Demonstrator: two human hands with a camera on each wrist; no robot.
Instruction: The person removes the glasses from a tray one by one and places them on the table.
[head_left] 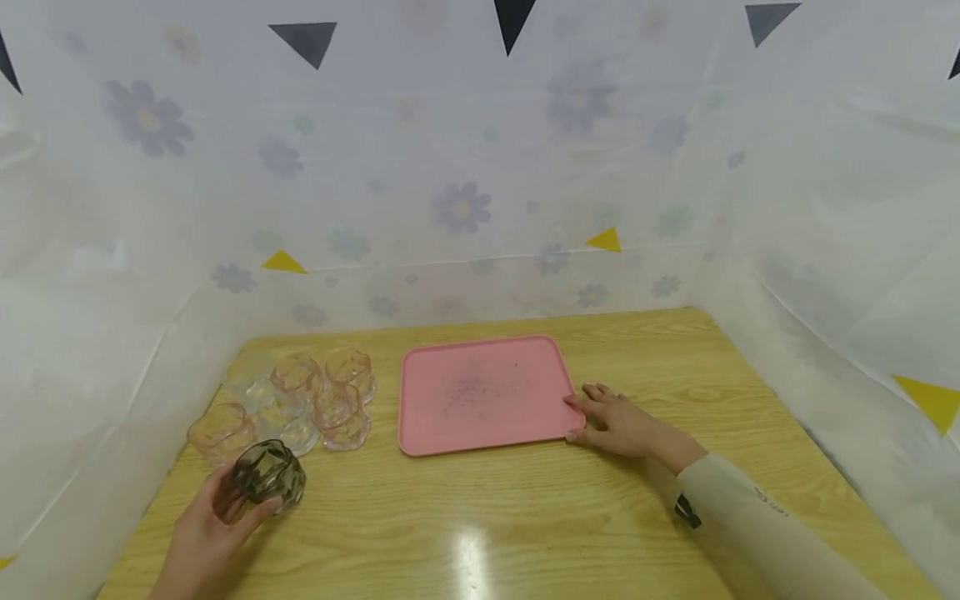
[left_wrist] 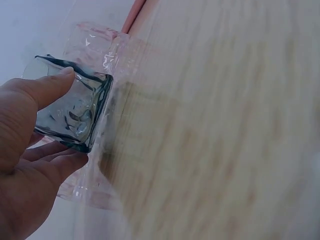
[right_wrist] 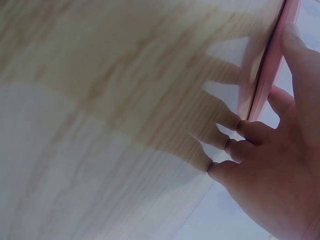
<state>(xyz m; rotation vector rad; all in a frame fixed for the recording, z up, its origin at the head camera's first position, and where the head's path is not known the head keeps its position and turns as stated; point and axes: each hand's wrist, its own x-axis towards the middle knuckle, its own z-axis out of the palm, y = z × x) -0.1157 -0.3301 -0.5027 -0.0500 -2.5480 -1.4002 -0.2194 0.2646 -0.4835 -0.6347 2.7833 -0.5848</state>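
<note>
My left hand [head_left: 204,527] grips a dark grey, see-through glass cup [head_left: 272,475], thumb on one side and fingers on the other. In the left wrist view that cup [left_wrist: 75,110] is held above the wooden surface, in front of paler glasses. Just beyond it in the head view stand several pink-tinted glass cups [head_left: 341,417] and clear glass cups [head_left: 288,421], close together. My right hand [head_left: 618,425] lies at the right edge of a pink rectangular tray [head_left: 427,417], thumb and forefinger touching its rim. Its other fingers are spread, with fingertips on the table.
The wood-grain table [head_left: 465,517] carries the tray near its middle and the cups at its left. White flower-patterned sheeting [head_left: 465,150] closes off the back and both sides. Dark marks [head_left: 476,392] show on the tray's surface.
</note>
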